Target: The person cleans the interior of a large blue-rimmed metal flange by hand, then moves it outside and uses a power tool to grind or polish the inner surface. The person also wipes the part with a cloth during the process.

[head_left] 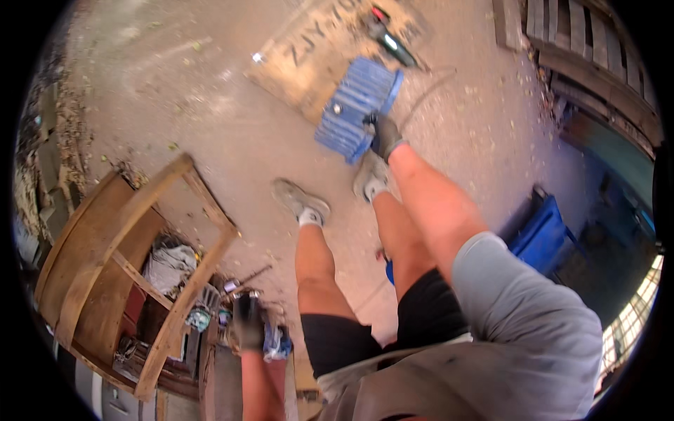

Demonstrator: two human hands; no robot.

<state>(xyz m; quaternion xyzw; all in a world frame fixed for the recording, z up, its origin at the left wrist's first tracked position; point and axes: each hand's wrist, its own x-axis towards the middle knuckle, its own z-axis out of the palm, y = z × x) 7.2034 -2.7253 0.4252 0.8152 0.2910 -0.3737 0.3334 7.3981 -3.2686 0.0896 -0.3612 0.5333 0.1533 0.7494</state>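
A blue casing with ribs (351,105), like a finned motor housing, lies tilted on the edge of a wooden board, just beyond my feet. A small round pale spot shows on its upper face. My right hand (386,136), in a dark glove, is at the casing's near right edge with its fingers curled against it. Low on the left, my left hand (248,324), also gloved, hangs over cluttered small items beside a wooden frame. Blur hides its fingers, so what it may hold is unclear. Beyond the casing lies a green angle grinder (394,48) with a red part.
The wooden board (281,77) with dark lettering lies on the dusty floor. An upturned wooden frame (186,302) stands at left, with cloth and odds and ends inside. Wooden pallets (597,42) stand at the far right, and a blue object (540,235) is nearer on the right.
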